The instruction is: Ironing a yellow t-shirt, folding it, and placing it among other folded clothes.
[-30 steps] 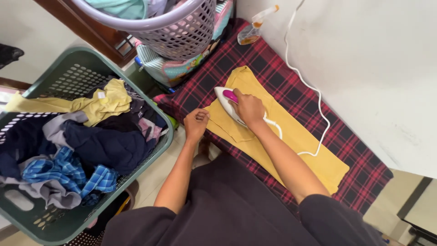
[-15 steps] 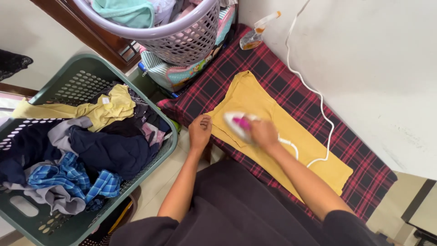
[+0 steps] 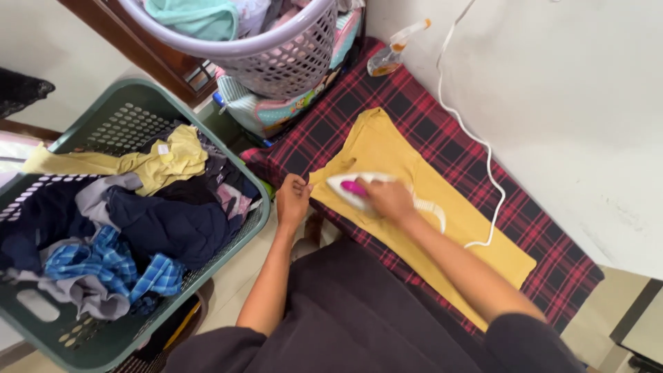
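Right hand (image 3: 391,200) grips the blurred iron (image 3: 351,188) on the yellow shirt (image 3: 414,207), seemingly near its edge. Left hand (image 3: 293,199) pinches that edge; bare cloth lies beyond.

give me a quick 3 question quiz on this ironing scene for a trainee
1. True or false: the right hand grips the white and pink iron on the yellow garment.
2. Multiple choice: where is the left hand? A) inside the green laundry basket B) at the near edge of the yellow garment C) on the spray bottle
3. Fill in: the garment lies on a red and black ______ cloth.

Key
1. True
2. B
3. plaid; the iron's white cord runs across it.
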